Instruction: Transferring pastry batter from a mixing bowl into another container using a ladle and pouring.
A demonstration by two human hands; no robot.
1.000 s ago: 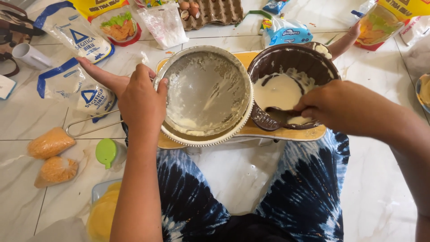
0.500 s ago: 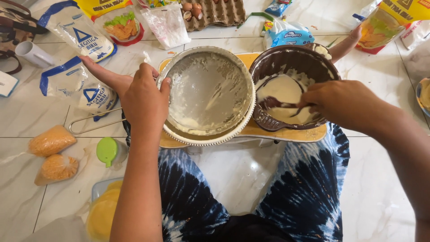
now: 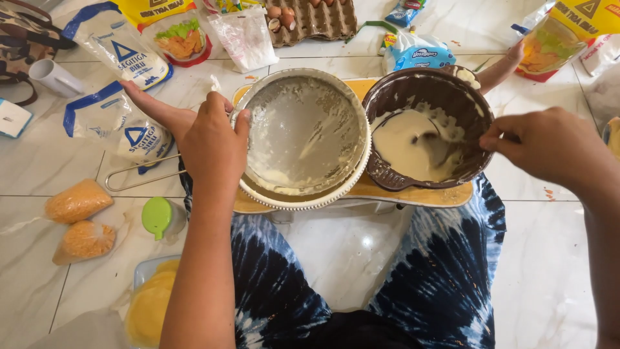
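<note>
My left hand (image 3: pixel 210 145) grips the left rim of a round metal pan (image 3: pixel 303 129) smeared with pale batter, which rests inside a white-rimmed bowl (image 3: pixel 310 201). To its right stands a brown fluted bowl (image 3: pixel 394 90) holding white batter (image 3: pixel 403 145). My right hand (image 3: pixel 549 145) hovers at that bowl's right rim, fingers pinched on the handle of a dark spoon (image 3: pixel 431 141) whose head lies in the batter. Both bowls sit on a yellow board (image 3: pixel 420 192) between my knees.
Flour bags (image 3: pixel 119 48) and a white cup (image 3: pixel 51 76) lie at the far left, an egg tray (image 3: pixel 316 16) at the back. Two bags of orange crumbs (image 3: pixel 77 201), a green-lidded bottle (image 3: pixel 158 216) and a tub of yellow sheets (image 3: pixel 150 304) sit left. A wire handle (image 3: pixel 139 174) pokes out.
My right hand has drawn back to the right, out over the brown bowl's rim, dragging the spoon through the batter. My left hand has stayed on the pan.
</note>
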